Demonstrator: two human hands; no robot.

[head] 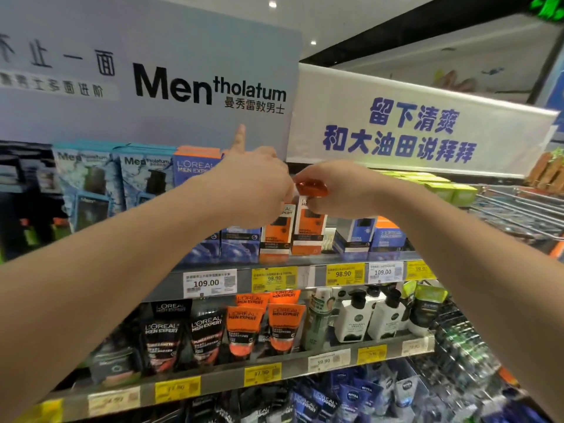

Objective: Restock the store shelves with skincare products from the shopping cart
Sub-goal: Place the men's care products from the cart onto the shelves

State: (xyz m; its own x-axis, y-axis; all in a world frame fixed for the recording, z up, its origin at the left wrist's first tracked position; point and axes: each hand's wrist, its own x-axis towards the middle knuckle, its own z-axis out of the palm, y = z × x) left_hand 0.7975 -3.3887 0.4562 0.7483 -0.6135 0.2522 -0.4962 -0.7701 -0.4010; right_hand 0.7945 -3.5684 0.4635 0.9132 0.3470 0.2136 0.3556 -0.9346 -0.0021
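Your right hand point(329, 190) pinches the orange L'Oréal box point(308, 230) on the top shelf point(305, 261); your left hand point(256, 190) grips its neighbour point(276, 233). Shove unevenly and either could topple.

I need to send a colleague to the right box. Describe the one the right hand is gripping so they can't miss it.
Start at the white banner with blue Chinese lettering; the top shelf runs just below it. Near the banner's left end, two tall orange-and-white L'Oreal Men Expert boxes stand side by side between blue boxes. It is the right-hand box, the one whose orange top the right hand grips.
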